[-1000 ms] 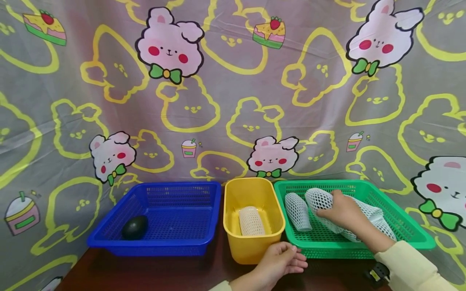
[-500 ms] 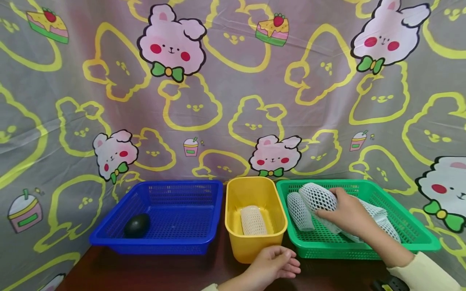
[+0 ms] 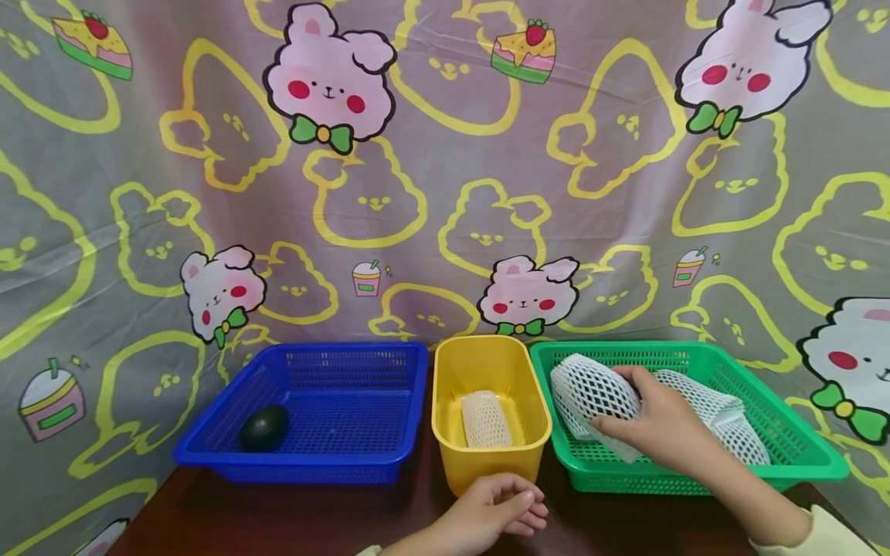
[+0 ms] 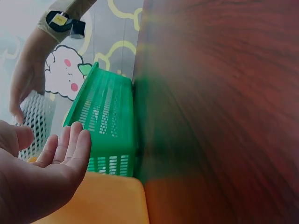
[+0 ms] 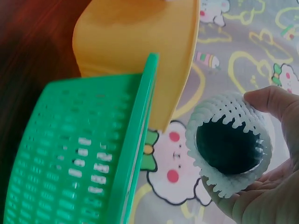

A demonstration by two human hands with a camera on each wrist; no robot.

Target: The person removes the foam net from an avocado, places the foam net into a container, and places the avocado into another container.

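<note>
My right hand grips a white foam net sleeve over the left part of the green basket. Through the sleeve's open end in the right wrist view, a dark, rounded avocado shows inside. The thumb and fingers wrap the sleeve from either side. My left hand holds nothing; its fingers are loosely bent, palm turned up in the left wrist view, just in front of the yellow bin. Inside that bin lies an off-white foam net sleeve.
Other white foam-netted pieces lie in the green basket. At left stands a blue basket with a dark green avocado in its front left corner. All three containers stand on a dark red-brown table before a patterned curtain.
My right hand has lifted the netted avocado and carried it left across the green basket. My left hand has drifted left and slightly down, fingers still loose.
</note>
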